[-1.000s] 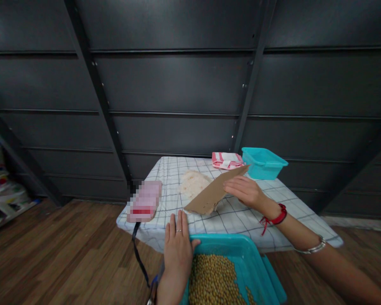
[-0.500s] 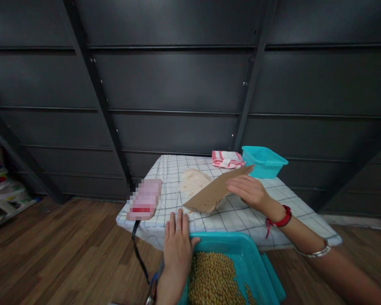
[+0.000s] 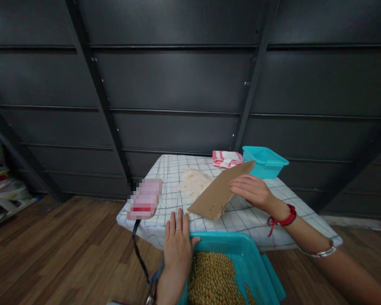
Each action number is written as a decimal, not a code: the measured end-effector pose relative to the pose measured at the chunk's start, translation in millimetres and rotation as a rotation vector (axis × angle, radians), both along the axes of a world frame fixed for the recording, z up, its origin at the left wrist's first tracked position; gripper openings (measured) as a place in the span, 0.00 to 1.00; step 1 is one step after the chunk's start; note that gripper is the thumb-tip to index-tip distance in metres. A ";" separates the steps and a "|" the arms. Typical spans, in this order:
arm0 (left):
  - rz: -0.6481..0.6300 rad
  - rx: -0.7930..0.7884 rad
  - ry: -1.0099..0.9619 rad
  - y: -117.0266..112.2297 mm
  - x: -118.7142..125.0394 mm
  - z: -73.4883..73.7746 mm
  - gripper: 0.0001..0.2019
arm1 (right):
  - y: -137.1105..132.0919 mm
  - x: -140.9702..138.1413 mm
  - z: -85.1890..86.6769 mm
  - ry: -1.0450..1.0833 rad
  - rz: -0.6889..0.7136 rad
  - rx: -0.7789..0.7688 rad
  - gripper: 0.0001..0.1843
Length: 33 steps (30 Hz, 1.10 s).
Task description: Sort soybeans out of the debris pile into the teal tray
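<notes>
My right hand (image 3: 250, 191) grips a flat piece of brown cardboard (image 3: 217, 192) by its right edge and holds it tilted over the checked cloth. Just left of the cardboard lies a pile of pale, whitish powder or fine grain (image 3: 194, 181); I cannot tell which. My left hand (image 3: 178, 243) lies flat, fingers stretched out, at the table's front edge, its thumb against the rim of a teal tub (image 3: 246, 243). In that tub are many small greenish-brown beans or peas (image 3: 214, 275). Part of the pile is hidden behind the cardboard.
A folded red-and-white towel (image 3: 227, 159) and a smaller turquoise basin (image 3: 265, 161) stand at the table's back right. A blurred pink item (image 3: 145, 199) with a black strap (image 3: 138, 250) lies at the left. Behind the checked tablecloth (image 3: 168, 167) rises a dark panelled wall (image 3: 174, 80).
My right hand has shifted slightly right and down, and the cardboard has turned so more of its flat face shows. My left hand has stayed in place.
</notes>
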<state>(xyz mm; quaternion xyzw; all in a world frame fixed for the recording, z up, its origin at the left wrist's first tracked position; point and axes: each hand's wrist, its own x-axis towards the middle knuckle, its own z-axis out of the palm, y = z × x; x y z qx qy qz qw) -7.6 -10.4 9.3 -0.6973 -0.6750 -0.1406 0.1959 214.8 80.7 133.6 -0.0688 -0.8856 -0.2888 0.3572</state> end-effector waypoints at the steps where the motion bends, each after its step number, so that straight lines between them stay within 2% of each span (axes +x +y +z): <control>1: 0.001 0.003 -0.002 0.0 -0.2 -0.3 0.27 | 0.6 -0.1 -0.3 0.011 -0.005 0.000 0.14; 9: 0.010 0.046 0.040 -0.4 1.0 1.5 0.27 | 2.1 -8.0 -3.3 -0.016 0.033 -0.012 0.13; 14: 0.020 -0.003 0.001 -0.4 0.6 5.7 0.30 | -6.6 7.3 -3.5 -0.033 -0.006 -0.017 0.15; 21: 0.017 -0.029 0.025 -1.4 1.4 9.1 0.29 | -16.2 26.8 -8.6 -0.009 -0.016 0.004 0.16; 29: 0.028 -0.069 0.021 -0.7 1.5 9.3 0.28 | -16.9 16.2 -9.8 0.025 -0.050 0.001 0.16; 33: 0.009 -0.051 0.003 -0.4 -0.3 7.2 0.28 | -24.6 20.2 -10.9 0.005 -0.054 0.004 0.15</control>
